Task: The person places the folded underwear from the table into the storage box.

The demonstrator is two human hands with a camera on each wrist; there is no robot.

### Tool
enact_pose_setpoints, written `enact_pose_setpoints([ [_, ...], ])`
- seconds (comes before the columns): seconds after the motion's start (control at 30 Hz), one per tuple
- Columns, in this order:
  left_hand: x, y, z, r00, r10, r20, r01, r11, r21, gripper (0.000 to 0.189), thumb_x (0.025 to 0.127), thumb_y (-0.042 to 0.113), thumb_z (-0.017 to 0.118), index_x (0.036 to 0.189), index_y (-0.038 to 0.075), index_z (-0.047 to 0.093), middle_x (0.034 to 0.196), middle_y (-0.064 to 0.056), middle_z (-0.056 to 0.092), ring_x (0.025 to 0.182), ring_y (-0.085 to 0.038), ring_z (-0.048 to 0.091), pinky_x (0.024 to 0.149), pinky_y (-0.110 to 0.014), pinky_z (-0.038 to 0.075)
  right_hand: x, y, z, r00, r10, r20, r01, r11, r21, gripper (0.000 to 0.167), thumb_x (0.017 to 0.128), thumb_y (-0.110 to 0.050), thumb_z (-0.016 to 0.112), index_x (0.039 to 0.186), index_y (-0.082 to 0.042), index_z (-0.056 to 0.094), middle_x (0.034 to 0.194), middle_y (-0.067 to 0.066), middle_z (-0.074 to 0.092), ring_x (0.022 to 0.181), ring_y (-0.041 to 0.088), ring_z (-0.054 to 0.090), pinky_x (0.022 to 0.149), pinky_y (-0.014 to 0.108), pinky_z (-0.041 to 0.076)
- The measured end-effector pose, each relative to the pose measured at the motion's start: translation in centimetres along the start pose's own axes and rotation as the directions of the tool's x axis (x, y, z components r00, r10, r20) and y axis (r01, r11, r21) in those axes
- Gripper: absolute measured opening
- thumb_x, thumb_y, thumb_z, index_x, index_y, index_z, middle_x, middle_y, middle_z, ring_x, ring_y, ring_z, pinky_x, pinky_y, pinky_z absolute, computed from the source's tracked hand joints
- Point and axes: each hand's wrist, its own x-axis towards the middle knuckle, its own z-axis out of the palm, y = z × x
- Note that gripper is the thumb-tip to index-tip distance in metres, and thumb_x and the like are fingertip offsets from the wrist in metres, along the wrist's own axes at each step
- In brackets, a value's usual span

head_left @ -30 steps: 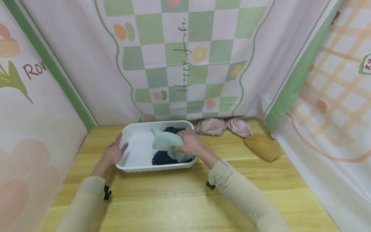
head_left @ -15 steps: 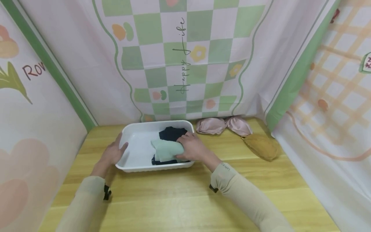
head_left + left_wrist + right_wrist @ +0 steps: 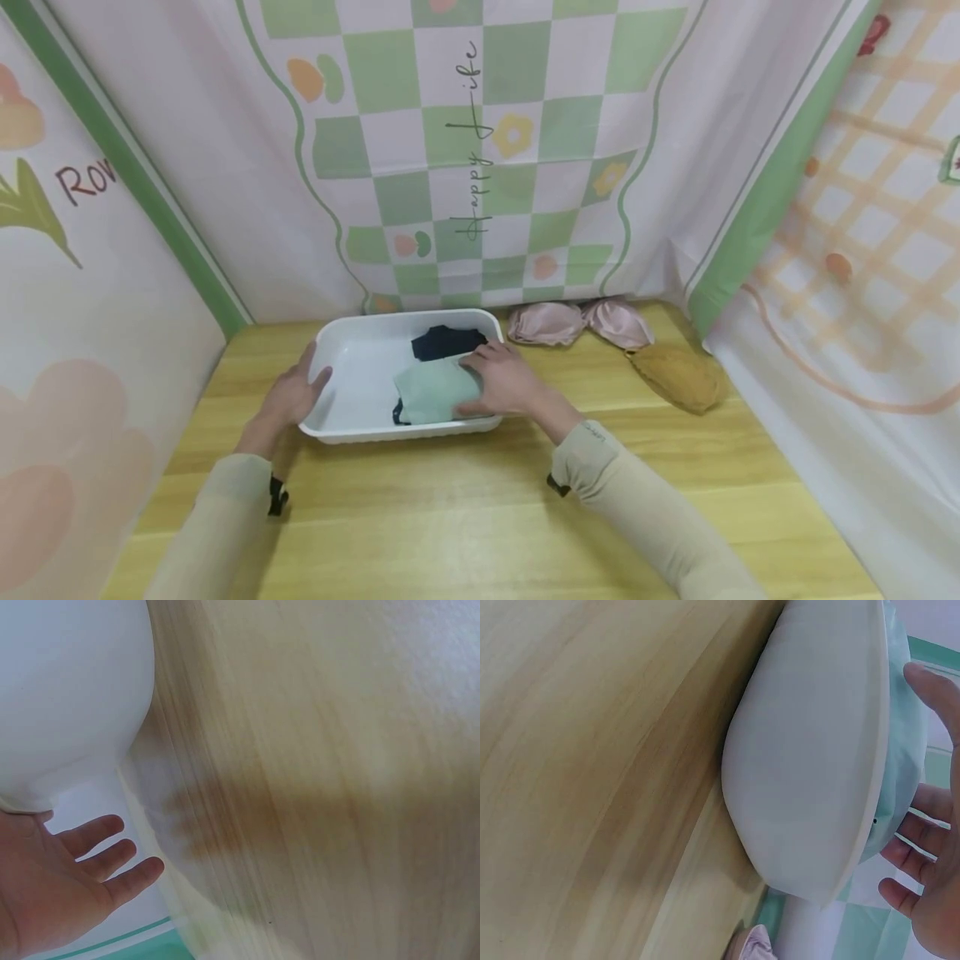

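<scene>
A mint-green folded cloth garment [image 3: 435, 392] lies in the right front part of the white plastic tray [image 3: 352, 367]. My right hand [image 3: 506, 379] rests on its right end, over the tray's right rim; in the right wrist view the fingers are spread and loosely bent against the cloth. A dark folded garment [image 3: 446, 342] lies behind it, and the edge of another dark garment [image 3: 397, 412] peeks out from underneath. At the tray's left end is my left hand [image 3: 291, 396], its thumb over the rim. Its other fingers [image 3: 105, 859] stretch outside, apart from the wall.
Two joined pink satin cups [image 3: 547, 323], looking like a bra, lie against the back curtain [image 3: 480, 208], right of the tray. Beside them lies a mustard-yellow cup-shaped garment [image 3: 678, 377]. All stand on a wooden table [image 3: 420, 517], with curtains on three sides.
The mint-green garment, first bunched in my right hand, has been laid down and spread flat over the front dark garment. My right hand's grip has loosened. The left hand has stayed put.
</scene>
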Motion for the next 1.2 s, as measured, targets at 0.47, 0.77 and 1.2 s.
enact_pose_setpoints([
  [0.47,-0.1,0.0,0.1,1.0,0.007,-0.011,-0.007,1.0,-0.004,0.077,0.105,0.058,0.02,0.159,0.016,-0.015,0.159,-0.036,0.018,0.141,-0.058,0.029,0.116,-0.067,0.028,-0.7,0.4,-0.8,0.999,0.048,-0.025,-0.044,0.987,0.153,0.076,0.08,-0.067,0.069,0.136,-0.016,0.062,0.134,0.007,0.065,0.13,0.033,0.054,0.114,0.056,0.04],
  [0.77,-0.1,0.0,0.1,1.0,0.009,-0.009,-0.009,1.0,-0.002,0.078,0.104,0.06,0.018,0.16,0.014,-0.014,0.159,-0.036,0.017,0.141,-0.059,0.028,0.117,-0.067,0.027,-1.2,1.3,-1.0,0.988,0.151,-0.006,-0.14,0.928,0.346,0.067,0.087,-0.059,0.067,0.139,-0.018,0.057,0.124,0.001,0.068,0.121,0.026,0.059,0.115,0.05,0.04],
  [1.2,0.0,-0.1,0.0,1.0,0.018,-0.021,-0.018,1.0,-0.001,0.078,0.105,0.058,0.02,0.16,0.012,-0.011,0.158,-0.037,0.019,0.14,-0.059,0.03,0.116,-0.067,0.029,-2.6,2.7,-1.8,0.976,0.219,0.0,-0.192,0.856,0.481,0.068,0.089,-0.057,0.067,0.141,-0.016,0.055,0.13,0.006,0.064,0.125,0.027,0.056,0.108,0.048,0.046],
])
